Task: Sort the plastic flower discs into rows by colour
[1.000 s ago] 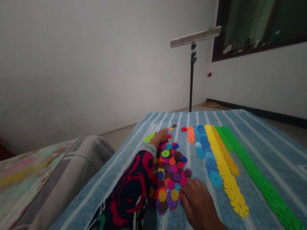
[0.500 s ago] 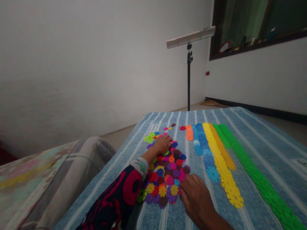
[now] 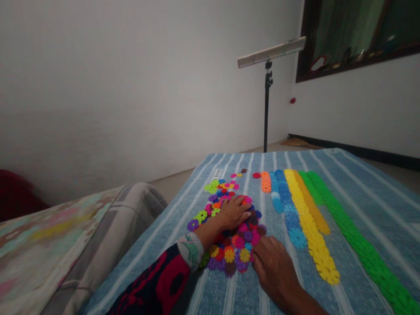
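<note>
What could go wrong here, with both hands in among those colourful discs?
The left hand lies over the mixed pile, so a quick sweep might scatter discs across the cloth.

The right hand, at the pile's edge, is near the blue row; a careless nudge could knock that line crooked.

The brown disc lies apart at the far end and might be overlooked.

The left hand [image 3: 232, 212] was palm down, fingers slightly spread, nearer the far edge of the counter [image 3: 377, 197] than the right hand [image 3: 274, 262]. Its forearm slanted in from the left-edge side, in a dark, red-patterned sleeve [image 3: 157, 284] with a pale cuff [image 3: 191, 250]. The right fingers were bent together, tips unclear, and that forearm [image 3: 303, 302] looked bare.
</note>
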`<move>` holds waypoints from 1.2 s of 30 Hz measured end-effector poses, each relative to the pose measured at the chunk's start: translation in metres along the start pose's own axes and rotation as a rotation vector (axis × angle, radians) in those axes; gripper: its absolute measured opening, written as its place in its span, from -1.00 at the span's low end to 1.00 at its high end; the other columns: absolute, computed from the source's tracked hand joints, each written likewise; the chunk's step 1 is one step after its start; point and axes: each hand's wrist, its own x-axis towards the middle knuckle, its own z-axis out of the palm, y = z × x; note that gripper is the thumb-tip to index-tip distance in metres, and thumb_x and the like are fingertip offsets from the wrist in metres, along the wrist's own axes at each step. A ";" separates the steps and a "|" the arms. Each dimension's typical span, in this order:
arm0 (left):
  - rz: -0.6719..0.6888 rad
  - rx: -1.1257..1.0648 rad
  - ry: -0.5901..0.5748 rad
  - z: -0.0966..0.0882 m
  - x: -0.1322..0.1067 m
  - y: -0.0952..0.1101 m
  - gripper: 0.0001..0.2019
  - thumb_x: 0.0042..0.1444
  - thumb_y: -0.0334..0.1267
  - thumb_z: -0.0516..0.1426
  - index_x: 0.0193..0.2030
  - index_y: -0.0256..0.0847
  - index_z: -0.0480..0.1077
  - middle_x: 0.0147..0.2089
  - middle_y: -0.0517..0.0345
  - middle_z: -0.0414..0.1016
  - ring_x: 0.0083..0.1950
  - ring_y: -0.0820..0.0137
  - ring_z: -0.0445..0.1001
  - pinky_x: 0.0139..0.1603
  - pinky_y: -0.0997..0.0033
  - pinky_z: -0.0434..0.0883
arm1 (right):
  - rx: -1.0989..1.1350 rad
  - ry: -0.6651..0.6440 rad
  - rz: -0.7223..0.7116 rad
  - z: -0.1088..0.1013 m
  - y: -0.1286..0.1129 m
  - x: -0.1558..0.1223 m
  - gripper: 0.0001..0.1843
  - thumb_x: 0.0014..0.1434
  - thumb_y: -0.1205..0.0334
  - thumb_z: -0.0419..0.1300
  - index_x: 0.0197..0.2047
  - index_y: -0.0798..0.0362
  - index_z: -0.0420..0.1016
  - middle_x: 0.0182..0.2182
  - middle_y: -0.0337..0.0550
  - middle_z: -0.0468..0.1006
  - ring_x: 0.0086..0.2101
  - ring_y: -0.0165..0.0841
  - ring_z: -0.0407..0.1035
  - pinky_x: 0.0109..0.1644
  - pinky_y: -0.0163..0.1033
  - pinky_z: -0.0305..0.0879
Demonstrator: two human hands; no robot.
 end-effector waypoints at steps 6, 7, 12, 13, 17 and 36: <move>-0.055 -0.032 0.038 0.005 -0.034 0.010 -0.56 0.35 0.00 -0.07 0.30 0.06 0.29 0.40 -0.05 0.20 0.37 0.05 0.23 0.33 -0.20 0.20 | -0.025 0.003 -0.024 -0.001 0.002 -0.002 -0.79 0.23 0.47 0.06 -0.33 0.00 0.42 -0.37 -0.16 0.44 -0.30 -0.25 0.23 -0.20 -0.16 0.07; -0.063 -0.042 0.043 0.006 -0.039 0.010 -0.57 0.34 0.00 -0.06 0.29 0.08 0.29 0.41 -0.03 0.20 0.38 0.05 0.21 0.34 -0.20 0.18 | -0.031 0.001 -0.027 -0.002 0.002 -0.002 -0.79 0.23 0.46 0.06 -0.35 0.00 0.41 -0.37 -0.16 0.43 -0.30 -0.26 0.23 -0.20 -0.16 0.07; -0.141 -0.063 0.049 0.009 -0.058 0.002 -0.58 0.32 -0.02 0.00 0.26 0.04 0.35 0.41 -0.05 0.19 0.42 -0.02 0.14 0.35 -0.24 0.16 | -0.053 -0.009 -0.053 -0.006 0.003 0.000 -0.81 0.24 0.44 0.06 -0.31 0.00 0.44 -0.35 -0.15 0.44 -0.28 -0.26 0.25 -0.18 -0.17 0.10; -0.153 -0.067 0.061 0.009 -0.061 -0.001 -0.59 0.31 -0.04 0.01 0.25 0.02 0.37 0.41 -0.06 0.20 0.42 -0.02 0.15 0.36 -0.24 0.16 | -0.062 -0.011 -0.059 -0.007 0.003 0.001 -0.81 0.24 0.44 0.06 -0.30 0.00 0.45 -0.34 -0.15 0.45 -0.28 -0.26 0.25 -0.19 -0.17 0.10; -0.184 -0.109 0.136 0.011 -0.069 -0.016 -0.64 0.30 -0.13 0.02 0.17 -0.07 0.42 0.36 -0.09 0.27 0.37 0.07 0.24 0.35 -0.06 0.23 | -0.087 -0.034 -0.061 -0.009 0.005 0.001 -0.82 0.24 0.41 0.07 -0.33 0.01 0.44 -0.36 -0.15 0.43 -0.29 -0.28 0.26 -0.20 -0.19 0.11; -0.755 -0.912 0.838 0.048 -0.095 -0.079 -0.69 0.03 -0.11 0.11 -0.25 -0.23 0.60 -0.18 0.05 0.66 -0.06 0.22 0.57 0.08 0.24 0.44 | -0.064 -0.108 -0.121 -0.019 0.009 -0.002 -0.85 0.25 0.26 0.16 -0.17 0.03 0.56 -0.12 -0.03 0.56 -0.07 -0.19 0.38 0.03 -0.08 0.28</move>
